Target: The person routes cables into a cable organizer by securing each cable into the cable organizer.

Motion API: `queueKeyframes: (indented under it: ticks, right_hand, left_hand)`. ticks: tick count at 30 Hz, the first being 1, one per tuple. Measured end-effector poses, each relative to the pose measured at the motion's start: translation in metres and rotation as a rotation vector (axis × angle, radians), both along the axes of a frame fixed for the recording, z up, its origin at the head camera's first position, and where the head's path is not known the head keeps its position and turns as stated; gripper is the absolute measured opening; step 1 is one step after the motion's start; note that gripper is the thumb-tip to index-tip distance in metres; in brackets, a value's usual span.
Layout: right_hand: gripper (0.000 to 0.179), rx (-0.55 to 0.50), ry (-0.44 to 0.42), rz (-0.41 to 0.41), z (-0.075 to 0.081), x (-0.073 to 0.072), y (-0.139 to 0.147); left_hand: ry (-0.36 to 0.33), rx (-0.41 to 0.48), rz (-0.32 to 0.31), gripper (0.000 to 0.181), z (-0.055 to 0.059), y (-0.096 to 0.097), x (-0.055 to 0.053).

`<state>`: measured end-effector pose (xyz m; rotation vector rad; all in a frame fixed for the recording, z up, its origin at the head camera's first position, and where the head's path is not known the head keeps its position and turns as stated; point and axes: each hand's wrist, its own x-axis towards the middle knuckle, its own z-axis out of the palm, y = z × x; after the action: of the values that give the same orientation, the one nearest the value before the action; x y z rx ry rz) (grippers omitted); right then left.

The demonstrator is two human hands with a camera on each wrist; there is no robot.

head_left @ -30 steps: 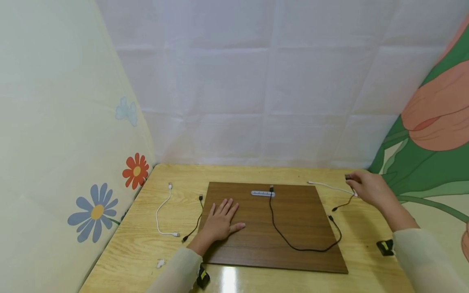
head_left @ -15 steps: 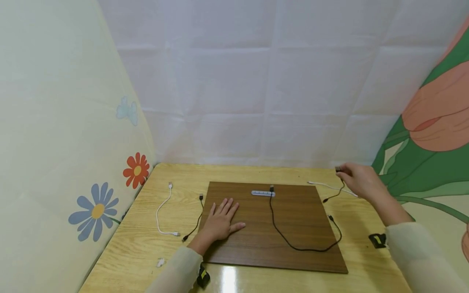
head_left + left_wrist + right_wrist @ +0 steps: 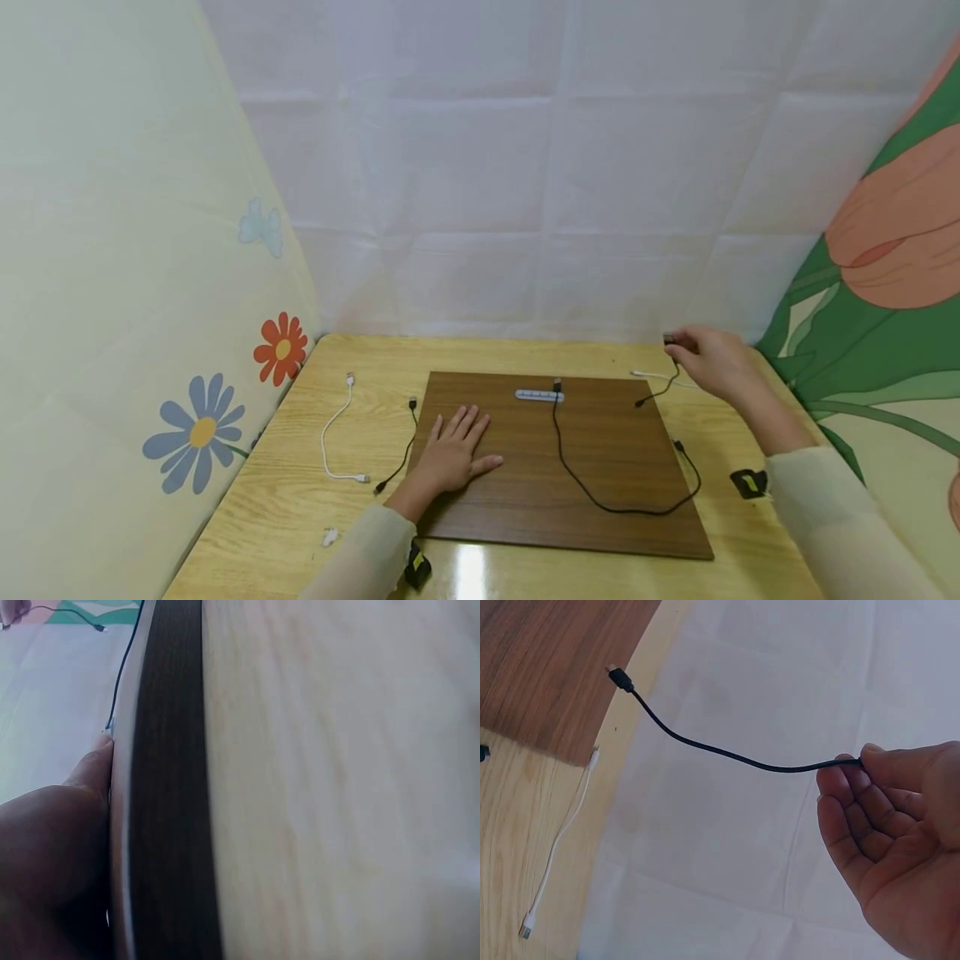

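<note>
My right hand (image 3: 712, 362) is raised over the table's far right part, pinching a short black USB cable (image 3: 731, 754) by one end between thumb and fingers. Its other plug dangles near the back right corner of a brown wooden board (image 3: 525, 475). On the board's left half my left hand (image 3: 448, 462) lies flat, fingers spread. A white USB hub strip (image 3: 531, 395) lies at the board's back edge, with a plug of a longer black cable (image 3: 637, 512) at it; whether it is plugged in I cannot tell. That cable curves over the board's right edge.
Left of the board lie a white USB cable (image 3: 324, 437) and another short black cable (image 3: 407, 454). A small white scrap (image 3: 330, 537) sits nearer the front. Beyond the board's right back corner is a white cable (image 3: 555, 851). Cloth hangings enclose the table (image 3: 255, 517).
My right hand has moved left and slightly upward in the head view, carrying the short black cable from beside the white cable toward the board. My left hand stays where it was.
</note>
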<state>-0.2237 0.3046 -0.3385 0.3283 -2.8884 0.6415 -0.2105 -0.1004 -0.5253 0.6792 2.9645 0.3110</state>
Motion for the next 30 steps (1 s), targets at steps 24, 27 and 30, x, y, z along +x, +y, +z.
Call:
queueKeyframes:
  ticks: [24,27,30]
  right_hand:
    - [0.029,-0.119,0.087,0.004,-0.007,-0.002,-0.033]
    - [0.028,-0.134,0.106,0.009,-0.008,-0.002,-0.036]
    - [0.028,-0.146,0.114,0.013,-0.01,-0.003,-0.039]
  left_hand:
    - [-0.001,0.008,0.009,0.081,0.005,0.001,0.004]
    - [0.0,0.013,0.009,0.081,0.005,0.0,0.004]
    - [0.003,0.015,0.006,0.081,0.005,0.0,0.003]
